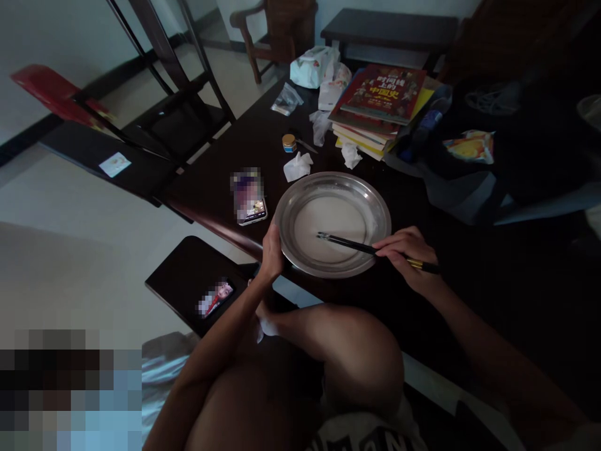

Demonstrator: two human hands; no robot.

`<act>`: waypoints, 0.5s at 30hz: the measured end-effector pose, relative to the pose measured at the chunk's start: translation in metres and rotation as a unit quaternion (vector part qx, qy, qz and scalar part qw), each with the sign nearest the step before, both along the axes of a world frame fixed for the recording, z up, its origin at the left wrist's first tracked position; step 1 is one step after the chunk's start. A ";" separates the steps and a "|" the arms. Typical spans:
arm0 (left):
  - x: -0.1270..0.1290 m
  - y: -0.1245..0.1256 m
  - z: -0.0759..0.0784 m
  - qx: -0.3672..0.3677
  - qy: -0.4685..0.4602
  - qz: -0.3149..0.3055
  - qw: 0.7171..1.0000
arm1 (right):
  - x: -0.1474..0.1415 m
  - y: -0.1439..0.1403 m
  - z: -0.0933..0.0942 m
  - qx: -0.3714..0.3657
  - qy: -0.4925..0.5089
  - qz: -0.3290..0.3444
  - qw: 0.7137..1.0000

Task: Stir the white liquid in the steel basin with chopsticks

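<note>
Right hand [413, 254] closed round black gold-banded chopsticks [350, 243], tips at the smooth white liquid [328, 216]; wet sticks could slip if grip slackens. Left hand [272, 252] part-curled, gripping left rim of round shiny steel basin [328, 271]. Basin's at near edge of dark glossy wood table [211, 178], full support unclear: hard pull could tip it, fast stirring could slosh. Flat phone [256, 212] on left, soft crumpled tissue [298, 168] beyond, both splash-prone
</note>
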State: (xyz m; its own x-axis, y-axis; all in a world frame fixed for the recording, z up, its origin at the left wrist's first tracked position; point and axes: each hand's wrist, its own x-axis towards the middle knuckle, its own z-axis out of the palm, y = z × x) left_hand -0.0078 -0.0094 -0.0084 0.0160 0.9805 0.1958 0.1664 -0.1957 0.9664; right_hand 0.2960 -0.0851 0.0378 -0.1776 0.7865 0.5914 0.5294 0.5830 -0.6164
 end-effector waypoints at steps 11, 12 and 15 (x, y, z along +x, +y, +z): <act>0.000 0.000 -0.006 -0.018 -0.017 0.002 1.000 | 0.001 0.000 -0.001 -0.004 0.004 -0.010 1.000; 0.000 0.000 -0.005 -0.019 -0.018 0.001 1.000 | 0.001 0.000 -0.001 -0.002 0.011 -0.014 1.000; 0.001 0.000 -0.004 -0.013 -0.018 -0.001 1.000 | 0.001 0.000 -0.001 -0.001 0.016 0.003 1.000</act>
State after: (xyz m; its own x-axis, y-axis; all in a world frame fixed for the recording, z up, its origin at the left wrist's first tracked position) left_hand -0.0070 -0.0094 -0.0128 0.0121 0.9851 0.1717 0.1309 -0.1718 0.9764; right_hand 0.2967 -0.0849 0.0372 -0.1622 0.7868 0.5956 0.5060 0.5845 -0.6343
